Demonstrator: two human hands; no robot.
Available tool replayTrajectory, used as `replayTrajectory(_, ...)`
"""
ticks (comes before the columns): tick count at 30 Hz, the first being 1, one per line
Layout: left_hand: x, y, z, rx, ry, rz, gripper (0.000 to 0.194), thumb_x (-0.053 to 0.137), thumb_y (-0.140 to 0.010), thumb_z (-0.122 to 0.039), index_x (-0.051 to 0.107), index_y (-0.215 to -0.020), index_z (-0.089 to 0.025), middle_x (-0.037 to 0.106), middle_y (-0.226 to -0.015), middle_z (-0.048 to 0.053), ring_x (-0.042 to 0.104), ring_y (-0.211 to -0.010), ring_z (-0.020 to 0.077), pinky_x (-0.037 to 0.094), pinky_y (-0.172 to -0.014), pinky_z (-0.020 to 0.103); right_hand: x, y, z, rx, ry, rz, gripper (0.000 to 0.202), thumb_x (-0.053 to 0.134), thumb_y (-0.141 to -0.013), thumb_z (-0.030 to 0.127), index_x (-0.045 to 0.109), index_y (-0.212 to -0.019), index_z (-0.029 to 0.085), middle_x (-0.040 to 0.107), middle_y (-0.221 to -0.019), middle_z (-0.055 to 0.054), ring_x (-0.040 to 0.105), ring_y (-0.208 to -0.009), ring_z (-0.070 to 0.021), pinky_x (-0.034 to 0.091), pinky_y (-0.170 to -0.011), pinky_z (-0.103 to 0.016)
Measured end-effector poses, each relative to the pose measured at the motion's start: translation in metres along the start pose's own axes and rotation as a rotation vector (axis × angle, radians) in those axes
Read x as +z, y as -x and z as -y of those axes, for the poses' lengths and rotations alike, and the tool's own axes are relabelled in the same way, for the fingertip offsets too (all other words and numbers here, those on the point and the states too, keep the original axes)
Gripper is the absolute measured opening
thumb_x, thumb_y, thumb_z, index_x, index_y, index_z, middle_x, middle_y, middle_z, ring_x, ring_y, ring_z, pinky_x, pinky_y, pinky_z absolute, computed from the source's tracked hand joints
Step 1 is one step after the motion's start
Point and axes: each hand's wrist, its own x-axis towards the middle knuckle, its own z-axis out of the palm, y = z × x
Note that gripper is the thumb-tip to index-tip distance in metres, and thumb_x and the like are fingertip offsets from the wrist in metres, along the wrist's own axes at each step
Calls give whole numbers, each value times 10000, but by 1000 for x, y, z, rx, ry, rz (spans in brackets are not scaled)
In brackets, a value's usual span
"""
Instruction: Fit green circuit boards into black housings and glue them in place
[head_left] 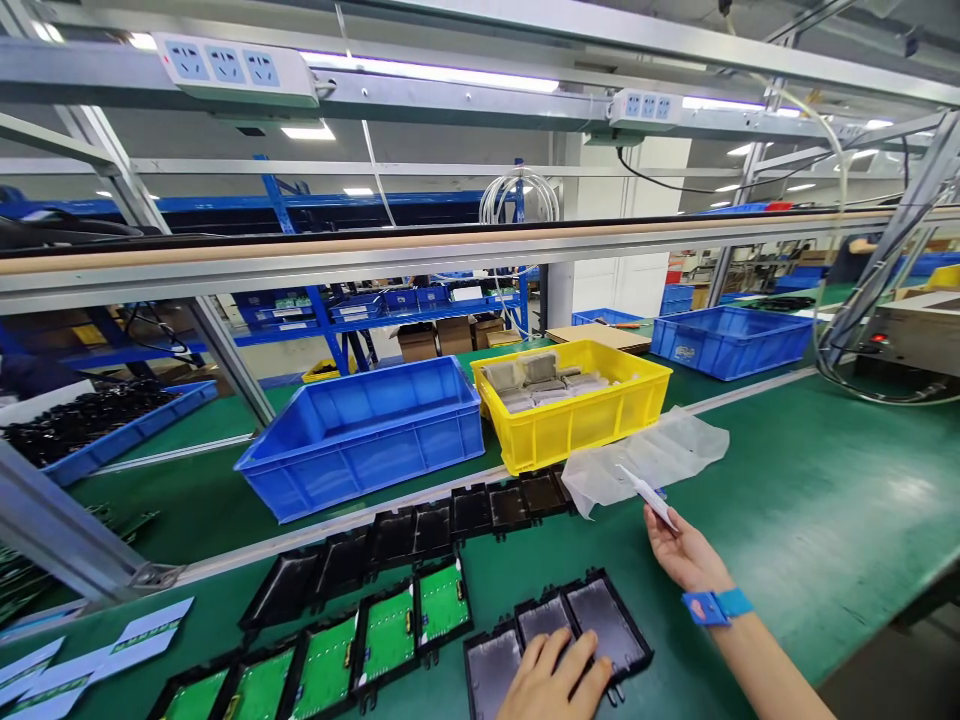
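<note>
Left hand (551,680): palm down, fingers spread flat on a row of black plastic trays (559,640), pressing rather than gripping; nothing is enclosed in it.

Right hand (682,550): raised above the green surface (810,520), pinching a thin white strip (649,497) between thumb and fingertips. A blue wristband (716,606) sits on that wrist.

Step in hand, as judged: steadying the trays while the strip is carried over them. The next move seems to call for lining the strip up over a tray under the left hand, kept flat and square.

Position of the strip: ahead of and to the right of the left hand, well apart from the trays, just in front of a crumpled clear plastic bag (649,455).

Nearby items:
- Green circuit boards (386,632) seated in black trays, left of the left hand.
- A line of empty black housings (450,515) beyond both hands.
- Yellow bin (585,420) of grey packets, beyond the right hand.
- Blue bin (360,435), beyond and left.
- White labels (150,625), far left.
</note>
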Motion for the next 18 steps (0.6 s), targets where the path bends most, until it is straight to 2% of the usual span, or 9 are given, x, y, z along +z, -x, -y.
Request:
replayTrajectory(3,-7,-5,-1,55,-45,-59,452,484,-958,-581,546,-1305,-297,651,-1337,-36,676,-1045,227,546,-848,326,6,-15,-1,-58,9,-9,264,600,-983,320,592,-1182,146,640,-1053,-54,647,-805,-143,580,-658,-283)
replayTrajectory(7,-15,-15,-2,89,-99,-205,306,486,-991,-445,598,-1202,-253,702,-1251,-36,704,-950,206,557,-776,310,7,-24,-1,-93,23,-38,315,606,-976,356,583,-1219,156,630,-1123,-72,649,-879,-172,586,-727,-335)
replayTrajectory(11,-18,-17,-6,113,-112,-221,278,365,-1046,-362,602,-1132,-244,736,-1172,-49,708,-941,165,556,-808,289,6,-22,0,-79,44,-79,331,590,-986,362,570,-1245,157,628,-1136,-77,651,-865,-165,586,-702,-316)
replayTrajectory(14,-30,-13,-8,105,-122,-160,289,336,-1057,-353,593,-1148,-258,722,-1203,-64,694,-1005,148,550,-866,282,7,-16,2,-52,70,-100,303,499,-1033,334,555,-1260,141,644,-1088,-72,651,-759,-122,576,-589,-234)
replayTrajectory(16,-46,-8,-8,94,-94,-35,300,334,-1058,-349,577,-1198,-240,699,-1258,-20,675,-1082,165,534,-933,301,5,-11,4,-40,98,-83,311,363,-1070,288,554,-1267,142,657,-1081,-76,667,-722,-111,597,-538,-211)
replayTrajectory(18,-66,-1,-6,72,0,118,341,327,-1058,-358,515,-1310,-226,639,-1356,38,612,-1219,192,485,-1034,336,0,-3,7,-19,143,-42,368,272,-1065,245,585,-1252,190,661,-1145,-105,704,-774,-137,636,-550,-223)
